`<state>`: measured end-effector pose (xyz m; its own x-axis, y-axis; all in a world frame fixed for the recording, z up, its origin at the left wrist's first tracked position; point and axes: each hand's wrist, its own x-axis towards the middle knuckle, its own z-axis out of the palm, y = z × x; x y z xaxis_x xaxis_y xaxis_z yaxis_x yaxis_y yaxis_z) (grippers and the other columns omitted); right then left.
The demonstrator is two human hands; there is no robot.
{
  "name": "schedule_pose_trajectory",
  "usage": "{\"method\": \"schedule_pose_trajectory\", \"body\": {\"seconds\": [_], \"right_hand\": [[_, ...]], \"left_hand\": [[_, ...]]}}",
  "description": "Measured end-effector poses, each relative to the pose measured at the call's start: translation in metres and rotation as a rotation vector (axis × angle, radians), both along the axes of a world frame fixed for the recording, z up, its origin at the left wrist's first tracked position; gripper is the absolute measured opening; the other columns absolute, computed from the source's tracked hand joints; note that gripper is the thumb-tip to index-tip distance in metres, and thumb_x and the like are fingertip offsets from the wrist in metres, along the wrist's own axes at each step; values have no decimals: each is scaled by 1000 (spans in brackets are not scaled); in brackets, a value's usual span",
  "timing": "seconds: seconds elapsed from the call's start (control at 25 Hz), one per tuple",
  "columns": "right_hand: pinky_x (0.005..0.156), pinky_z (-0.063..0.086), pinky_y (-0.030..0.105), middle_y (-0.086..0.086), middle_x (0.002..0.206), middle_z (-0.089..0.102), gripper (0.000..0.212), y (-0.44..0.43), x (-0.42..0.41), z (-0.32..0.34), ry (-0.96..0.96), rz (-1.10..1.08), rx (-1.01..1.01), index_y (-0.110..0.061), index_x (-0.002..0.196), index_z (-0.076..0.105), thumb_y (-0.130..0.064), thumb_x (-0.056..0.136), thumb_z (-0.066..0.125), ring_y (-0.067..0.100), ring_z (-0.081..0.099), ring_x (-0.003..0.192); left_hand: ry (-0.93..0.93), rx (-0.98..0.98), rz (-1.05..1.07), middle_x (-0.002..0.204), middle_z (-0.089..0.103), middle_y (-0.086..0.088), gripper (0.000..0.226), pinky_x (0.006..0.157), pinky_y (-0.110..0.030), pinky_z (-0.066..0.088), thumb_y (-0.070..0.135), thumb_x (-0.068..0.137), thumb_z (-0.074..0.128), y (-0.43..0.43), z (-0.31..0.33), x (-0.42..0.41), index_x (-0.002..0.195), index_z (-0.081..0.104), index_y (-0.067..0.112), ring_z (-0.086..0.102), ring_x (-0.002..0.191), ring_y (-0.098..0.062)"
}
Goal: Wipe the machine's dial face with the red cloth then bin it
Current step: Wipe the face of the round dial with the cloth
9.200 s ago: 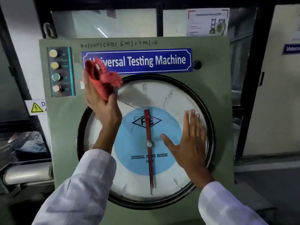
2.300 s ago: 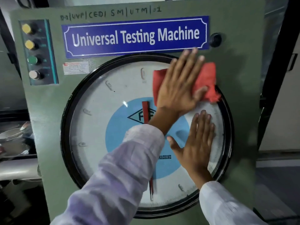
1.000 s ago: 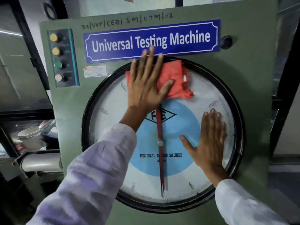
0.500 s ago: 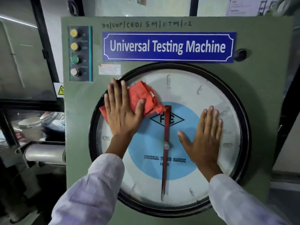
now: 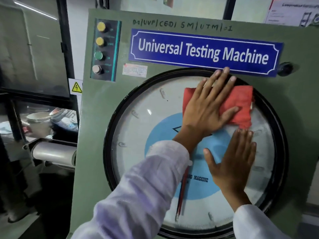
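So the left hand (image 5: 206, 107) lay flat and spread on the red cloth (image 5: 240, 102), palm pressing it against the dial face (image 5: 138, 135), fingers extended, not curled around the fabric; fingertips reached up over the black rim (image 5: 110, 135) at the top of the dial, just under the blue nameplate (image 5: 203, 50). Cloth sat in the upper right part of the dial, partly covered by the hand, its right edge close to the rim. Left sleeve (image 5: 138, 195), white, crossed the dial from lower left, hiding the hub and the upper part of the red pointer (image 5: 181, 195); only the lower part of the pointer showed, tip pointing down near the bottom of the scale

Right hand (image 5: 231, 163) was open too, flat on the glass below the cloth, fingers together pointing up, thumb out to the left, holding nothing. Its fingertips were just beneath the cloth's lower edge; could not tell if touching. Right sleeve (image 5: 255, 223) entered from lower right

Blue centre disc (image 5: 160, 135) of the dial was partly visible with "MACHINE" lettering. Green machine panel (image 5: 96, 126) carried a button strip (image 5: 103, 49) at upper left: two yellow, one green, one silvery. Small label (image 5: 134, 70) sat under the nameplate's left end, black knob (image 5: 284, 69) at its right end. Handwritten code ran along the top of the panel. Yellow electrical warning sticker (image 5: 76, 87) was left of the panel, a pale cylinder (image 5: 51, 152) lower down
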<state>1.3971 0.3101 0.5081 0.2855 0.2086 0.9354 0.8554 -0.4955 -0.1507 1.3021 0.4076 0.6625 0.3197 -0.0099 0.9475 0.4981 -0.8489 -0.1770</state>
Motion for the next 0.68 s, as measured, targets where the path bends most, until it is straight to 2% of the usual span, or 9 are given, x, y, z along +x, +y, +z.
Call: {"method": "schedule_pose_trajectory", "body": {"seconds": [0.12,0.24,0.32,0.48,0.68], "right_hand": [[137,8,52,26,176,19,107,-3,0,3,-19,23,-5,4,166,21,-79,100,35,36,12,168],[137,9,52,22,178,15,107,-5,-1,4,-20,30,-14,3,167,20,-77,100,41,35,11,168],[136,11,54,22,179,15,106,-6,-3,4,-12,36,-11,3,167,19,-74,99,45,34,11,168],[137,10,54,23,178,14,106,-3,-5,5,-5,34,-4,3,167,18,-73,99,45,35,9,168],[137,7,52,25,178,14,106,-2,-4,3,-5,7,-18,3,167,16,-77,101,36,35,7,168]], "left_hand": [[-117,-52,26,173,29,-14,81,134,-42,12,62,102,53,24,6,-27,164,37,12,24,163,-27],[-291,-236,185,175,22,-15,86,134,-43,9,64,104,47,52,-12,-64,167,28,9,19,164,-29],[-330,-333,234,177,14,-16,91,136,-44,8,66,104,45,61,-28,-85,168,18,7,12,165,-29],[-246,-360,152,177,5,-18,100,136,-44,4,71,100,45,54,-20,-85,168,11,6,4,166,-31],[3,-131,40,177,13,-16,101,135,-45,12,74,96,52,14,12,-26,168,22,11,10,165,-29]]}}
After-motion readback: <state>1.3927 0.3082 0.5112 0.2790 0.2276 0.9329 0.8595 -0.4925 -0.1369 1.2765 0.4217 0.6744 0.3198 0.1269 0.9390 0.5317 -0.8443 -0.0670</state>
